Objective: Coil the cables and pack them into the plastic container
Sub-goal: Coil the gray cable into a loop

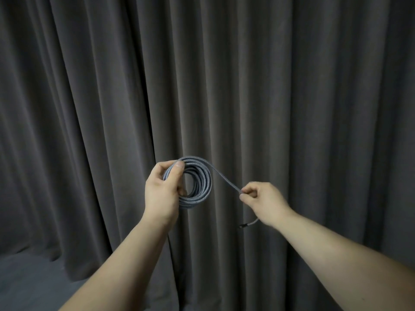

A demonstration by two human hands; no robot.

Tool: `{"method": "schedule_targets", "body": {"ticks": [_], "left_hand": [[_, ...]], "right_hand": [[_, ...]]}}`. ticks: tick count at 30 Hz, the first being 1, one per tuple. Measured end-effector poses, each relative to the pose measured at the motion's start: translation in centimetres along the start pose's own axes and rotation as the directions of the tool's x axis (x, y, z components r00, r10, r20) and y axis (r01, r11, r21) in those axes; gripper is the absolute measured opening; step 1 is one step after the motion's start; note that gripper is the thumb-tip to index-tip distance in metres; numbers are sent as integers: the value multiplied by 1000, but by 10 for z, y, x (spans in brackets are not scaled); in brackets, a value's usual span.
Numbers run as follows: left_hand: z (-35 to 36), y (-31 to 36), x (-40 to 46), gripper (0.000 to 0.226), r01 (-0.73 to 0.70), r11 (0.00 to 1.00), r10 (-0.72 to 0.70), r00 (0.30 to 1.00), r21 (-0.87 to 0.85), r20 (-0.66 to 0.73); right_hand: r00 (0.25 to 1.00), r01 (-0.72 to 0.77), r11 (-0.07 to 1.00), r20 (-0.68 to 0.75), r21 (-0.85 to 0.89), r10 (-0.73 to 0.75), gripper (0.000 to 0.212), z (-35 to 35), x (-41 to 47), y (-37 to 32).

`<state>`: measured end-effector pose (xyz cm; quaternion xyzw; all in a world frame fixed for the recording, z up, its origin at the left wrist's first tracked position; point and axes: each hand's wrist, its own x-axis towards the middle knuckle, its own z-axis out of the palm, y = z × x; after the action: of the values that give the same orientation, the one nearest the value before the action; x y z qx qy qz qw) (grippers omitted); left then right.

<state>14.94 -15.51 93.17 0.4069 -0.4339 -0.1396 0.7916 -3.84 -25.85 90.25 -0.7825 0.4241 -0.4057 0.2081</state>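
A grey braided cable [203,176] is wound into a round coil of several loops, held up in the air. My left hand [162,189] grips the coil's left side, thumb across the top of the loops. A free strand runs from the coil's top down to the right, where my right hand [261,199] pinches it between thumb and fingers. The cable's tail with a dark plug [243,225] hangs out below my right hand. No plastic container is in view.
A dark grey pleated curtain [224,75] fills the whole background. A strip of dark grey floor [29,283] shows at the lower left.
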Motion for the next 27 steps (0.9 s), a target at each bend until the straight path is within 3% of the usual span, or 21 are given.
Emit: {"method": "schedule_targets", "body": {"ticks": [3,6,11,17,21,24,27], "left_hand": [[3,1,-3,19,6,1000,-5,999,-22,43],[5,-2,-4,22,9,1000,-7,996,-27,84],[6,-4,-3,19,-6,1000,5,995,5,97],[5,-7,0,12,-42,998,45,996,45,-74],[0,-10,6,19,-16,999,21,987,31,-161],[1,-11,9,26,7,1000,-10,983,-20,-184],[4,-9,10,18,17,1000,-19,976,-11,-217]], "right_hand": [[998,10,993,-63,-114,-17,8,-1,1,0],[997,8,967,-74,-254,-27,15,1,3,0],[993,24,971,-111,-236,-51,20,4,9,-3],[995,62,977,-69,-203,-77,22,5,0,-1],[990,125,981,-50,-149,-134,23,5,-6,-5],[977,208,933,22,-294,-211,30,7,-11,-7],[926,375,791,234,-484,-296,34,12,-19,-12]]}}
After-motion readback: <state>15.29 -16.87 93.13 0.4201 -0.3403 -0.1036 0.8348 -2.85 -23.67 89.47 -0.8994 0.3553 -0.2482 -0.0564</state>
